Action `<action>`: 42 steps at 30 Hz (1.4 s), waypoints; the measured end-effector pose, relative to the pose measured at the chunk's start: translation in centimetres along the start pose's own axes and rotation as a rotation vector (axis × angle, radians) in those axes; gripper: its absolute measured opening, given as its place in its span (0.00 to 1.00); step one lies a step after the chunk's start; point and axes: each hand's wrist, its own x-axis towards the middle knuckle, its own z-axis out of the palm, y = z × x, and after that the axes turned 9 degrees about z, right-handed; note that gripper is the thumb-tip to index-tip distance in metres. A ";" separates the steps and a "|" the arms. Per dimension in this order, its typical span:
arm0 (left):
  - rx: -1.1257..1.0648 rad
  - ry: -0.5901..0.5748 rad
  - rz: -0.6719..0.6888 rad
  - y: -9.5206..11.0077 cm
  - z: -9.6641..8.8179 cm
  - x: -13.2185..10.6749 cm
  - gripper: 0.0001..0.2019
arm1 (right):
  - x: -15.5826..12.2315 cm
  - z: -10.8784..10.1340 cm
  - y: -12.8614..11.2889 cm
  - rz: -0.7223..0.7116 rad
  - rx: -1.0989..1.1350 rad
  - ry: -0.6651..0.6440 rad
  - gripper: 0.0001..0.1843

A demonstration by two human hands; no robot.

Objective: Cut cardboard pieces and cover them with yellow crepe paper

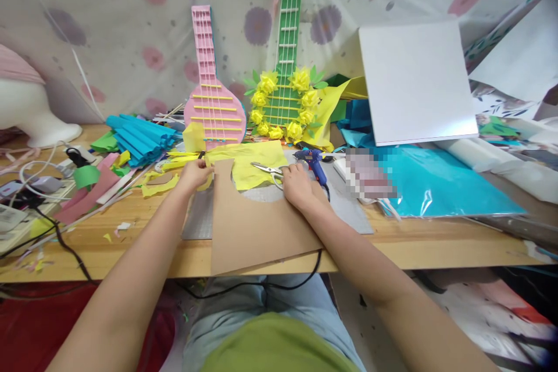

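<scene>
A brown cardboard sheet (257,238) with a round piece cut from its far edge lies at the table's front, its near corner reaching the table edge. My left hand (196,175) is closed at the sheet's far left corner, beside yellow crepe paper (261,157). On the far right side of the sheet, my right hand (299,186) has its fingers curled over the edge. Scissors (265,169) lie on the yellow paper, their handles partly hidden beside my right hand. Just beyond that hand rests a blue glue gun (314,164). Under the sheet is a grey cutting mat (349,209).
A pink paper guitar (215,106) and a green one (283,90) with yellow flowers lean at the back. Blue crepe paper (142,138) and a power strip (26,209) are left. A white board (418,81) and blue wrapped sheets (453,183) stand right. A black cable (261,286) hangs in front.
</scene>
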 end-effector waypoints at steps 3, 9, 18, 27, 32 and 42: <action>-0.266 0.010 0.043 1.3 0.5 -0.7 0.09 | 0.0 0.0 -0.1 0.000 -0.004 -0.013 0.16; -0.634 -0.061 -0.106 4.0 3.6 -2.8 0.08 | 0.5 0.2 -1.2 0.081 0.002 -0.014 0.15; -0.836 0.019 -0.273 3.4 8.0 -4.4 0.07 | 1.8 -2.7 -1.2 0.199 0.230 -0.142 0.12; -0.883 -0.126 -0.120 2.4 6.6 -5.6 0.13 | 3.3 -2.4 -0.7 0.233 0.189 -0.084 0.14; -1.102 -0.245 -0.199 2.1 5.7 -5.5 0.12 | 4.7 -1.2 -2.2 0.200 0.095 -0.059 0.14; -1.199 -0.218 -0.201 2.1 5.0 -4.8 0.13 | 8.9 -0.8 -3.6 0.259 0.019 -0.059 0.20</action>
